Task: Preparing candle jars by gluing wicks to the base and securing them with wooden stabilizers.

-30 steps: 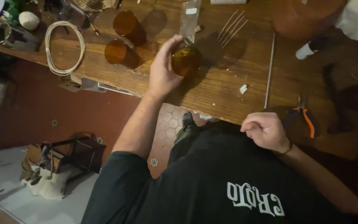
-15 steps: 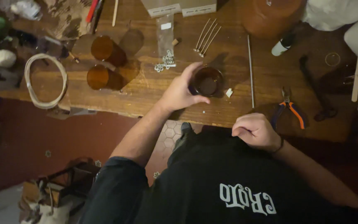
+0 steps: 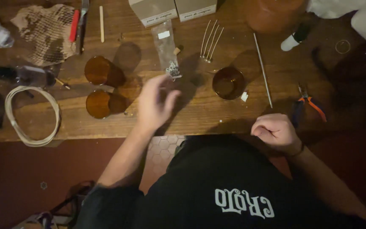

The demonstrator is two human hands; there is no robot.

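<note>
Round amber glass cup (image 3: 228, 82) now released upright on wooden table (image 3: 200, 112), blurred left hand (image 3: 154, 104) spread empty beside it, right hand (image 3: 275, 132) fisted at edge.

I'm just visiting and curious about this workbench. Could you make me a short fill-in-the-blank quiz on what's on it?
1. The left hand hovers open, holding ____.
2. The right hand is closed into a ____.
3. The number of amber glass cups on the wooden table is ____.
4. The pliers have ____ handles.

Missing words: nothing; fist; three; orange
</note>
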